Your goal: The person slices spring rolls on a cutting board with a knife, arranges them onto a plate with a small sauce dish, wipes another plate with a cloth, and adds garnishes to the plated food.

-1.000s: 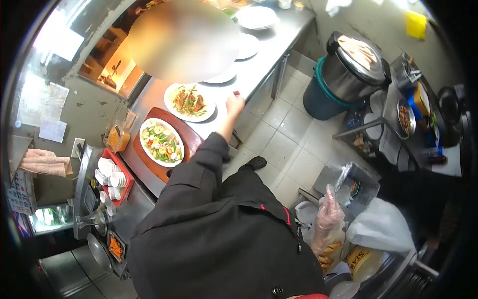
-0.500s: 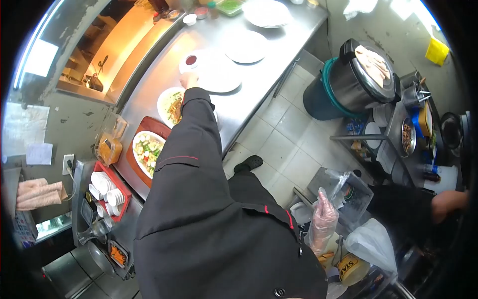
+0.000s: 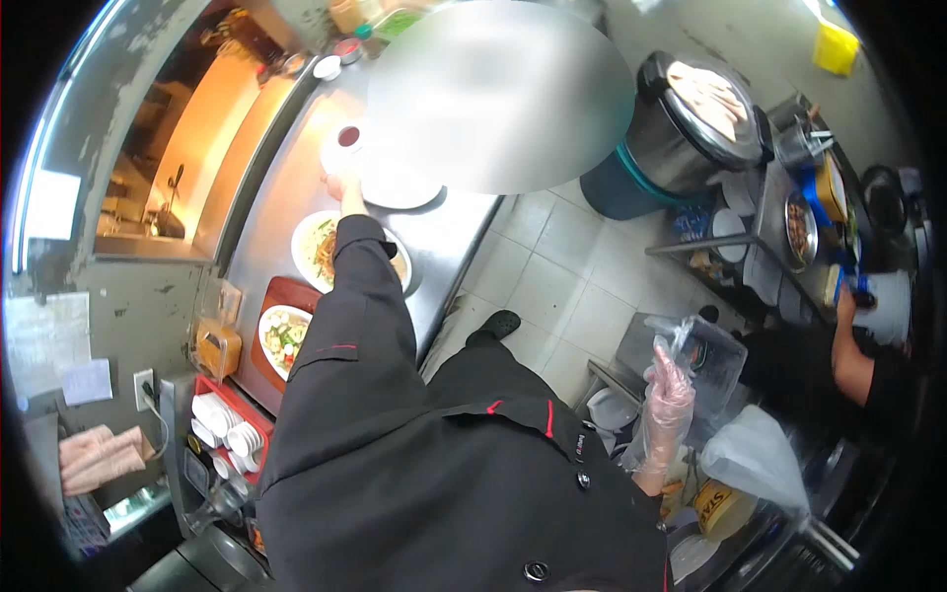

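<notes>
My left hand (image 3: 344, 187) is bare and reaches over the metal counter, its fingers closed at the near edge of a small white dish (image 3: 328, 156) that holds a red sauce (image 3: 348, 137). Right below the hand is an oval plate of noodles and vegetables (image 3: 318, 245), partly covered by my sleeve. An oval plate of mixed vegetables (image 3: 283, 337) rests on a reddish-brown wooden board (image 3: 281, 293). My right hand (image 3: 668, 405), in a clear plastic glove, is raised with its fingers together, beside a clear plastic container (image 3: 715, 365); nothing shows in it.
A white plate (image 3: 400, 197) lies beside the sauce dish; a blur hides the counter beyond. White cups fill a red tray (image 3: 258, 419) at the left. A lidded metal pot (image 3: 691, 128) stands across the tiled floor (image 3: 562, 286). Another person's arm (image 3: 850, 355) shows at the right.
My left hand has moved from beside the noodle plate to the sauce dish. The view has shifted. The other person's arm has come further into view. My gloved right hand stays raised.
</notes>
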The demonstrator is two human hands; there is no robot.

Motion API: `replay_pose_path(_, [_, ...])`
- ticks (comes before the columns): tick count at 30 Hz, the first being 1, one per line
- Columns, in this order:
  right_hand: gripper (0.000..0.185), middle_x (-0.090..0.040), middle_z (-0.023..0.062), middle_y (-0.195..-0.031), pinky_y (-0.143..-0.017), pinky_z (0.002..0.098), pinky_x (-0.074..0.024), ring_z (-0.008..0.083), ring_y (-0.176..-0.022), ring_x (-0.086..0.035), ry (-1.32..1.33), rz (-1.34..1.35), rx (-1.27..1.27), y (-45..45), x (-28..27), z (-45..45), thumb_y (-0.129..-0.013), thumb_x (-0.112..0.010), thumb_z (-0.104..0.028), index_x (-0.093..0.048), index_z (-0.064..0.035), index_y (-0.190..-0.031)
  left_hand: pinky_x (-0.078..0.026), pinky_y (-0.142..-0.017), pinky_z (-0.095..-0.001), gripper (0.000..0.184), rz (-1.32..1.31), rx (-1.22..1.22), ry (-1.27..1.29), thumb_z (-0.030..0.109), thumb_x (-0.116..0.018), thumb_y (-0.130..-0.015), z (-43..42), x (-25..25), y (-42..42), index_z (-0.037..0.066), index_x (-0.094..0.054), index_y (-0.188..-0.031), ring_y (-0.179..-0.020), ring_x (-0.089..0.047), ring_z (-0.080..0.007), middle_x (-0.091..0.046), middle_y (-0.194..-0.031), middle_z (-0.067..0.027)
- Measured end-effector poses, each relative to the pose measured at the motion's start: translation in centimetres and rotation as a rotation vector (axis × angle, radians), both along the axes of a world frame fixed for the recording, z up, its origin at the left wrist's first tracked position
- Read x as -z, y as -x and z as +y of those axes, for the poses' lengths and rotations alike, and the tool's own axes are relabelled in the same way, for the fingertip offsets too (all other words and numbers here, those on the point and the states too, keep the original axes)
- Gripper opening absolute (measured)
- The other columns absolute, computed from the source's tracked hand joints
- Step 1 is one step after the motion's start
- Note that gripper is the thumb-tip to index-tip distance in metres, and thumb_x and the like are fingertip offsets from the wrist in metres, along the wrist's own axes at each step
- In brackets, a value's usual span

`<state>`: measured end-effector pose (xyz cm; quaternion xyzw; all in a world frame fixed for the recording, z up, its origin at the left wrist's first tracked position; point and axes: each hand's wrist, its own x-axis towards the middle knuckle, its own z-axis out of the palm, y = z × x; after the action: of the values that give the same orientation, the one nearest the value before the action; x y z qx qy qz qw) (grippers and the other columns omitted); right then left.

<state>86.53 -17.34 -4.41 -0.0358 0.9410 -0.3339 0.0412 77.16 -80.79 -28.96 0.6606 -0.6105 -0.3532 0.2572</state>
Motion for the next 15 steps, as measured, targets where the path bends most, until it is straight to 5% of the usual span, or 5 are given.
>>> replay_pose_path(4, [0.04,-0.064,0.01,-0.084,-0.065,0.0306,-0.0476,0.0201,-0.066,-0.06,-0.085,0.058,-0.018,-0.5,0.8,1.8,-0.082,-0.05,0.001,-0.061,-0.0139,-0.117,-0.049,-0.083,-0.0389,0.055,0.162,0.158,0.019,0.021,-0.065,-0.071,-1.6,3.4,-1.3,-0.005,-0.046,-0.116,-0.099,-0.06,-0.0353,-0.058,-0.109,-0.0261])
replay_pose_path(9, [0.043,-0.059,0.009,-0.076,-0.064,0.0383,-0.0463,0.0263,-0.068,-0.059,-0.093,0.051,0.029,-1.4,1.8,4.0,-0.078,-0.052,-0.002,-0.06,-0.0181,-0.117,-0.049,-0.081,-0.0383,0.046,0.38,0.517,-0.155,0.012,-0.056,-0.076,-2.6,3.7,-1.4,-0.007,-0.05,-0.117,-0.098,-0.06,-0.031,-0.059,-0.111,-0.0225])
replay_pose_path(12, [0.044,-0.061,0.0099,-0.083,-0.066,0.0382,-0.0476,0.0288,-0.072,-0.059,0.018,0.069,0.002,-2.2,3.4,5.1,-0.079,-0.052,-0.005,-0.057,-0.0186,-0.121,-0.048,-0.083,-0.039,0.044,0.535,0.736,-0.157,0.002,-0.041,-0.08,6.9,-4.8,0.5,-0.007,-0.046,-0.124,-0.1,-0.058,-0.0266,-0.056,-0.115,-0.0187])
replay_pose_path(13, [0.044,-0.062,0.0103,-0.085,-0.066,0.0382,-0.048,0.0294,-0.073,-0.059,0.058,0.115,0.006,-2.7,4.4,5.2,-0.08,-0.052,-0.005,-0.057,-0.0186,-0.122,-0.047,-0.087,-0.0381,0.043,0.562,0.849,-0.117,0.003,-0.041,-0.085,3.9,-0.9,1.2,-0.008,-0.041,-0.127,-0.105,-0.055,-0.0283,-0.052,-0.121,-0.0205])
replay_pose_path(15, [0.045,-0.062,0.0112,-0.086,-0.066,0.0381,-0.0484,0.0301,-0.074,-0.059,0.1,0.14,0.026,-3.6,4.9,5.5,-0.079,-0.052,-0.006,-0.056,-0.0189,-0.122,-0.046,-0.089,-0.038,0.042,0.455,0.881,-0.19,0.006,-0.04,-0.089,9.4,-3.3,0.9,-0.007,-0.039,-0.128,-0.106,-0.054,-0.0284,-0.05,-0.123,-0.0213])
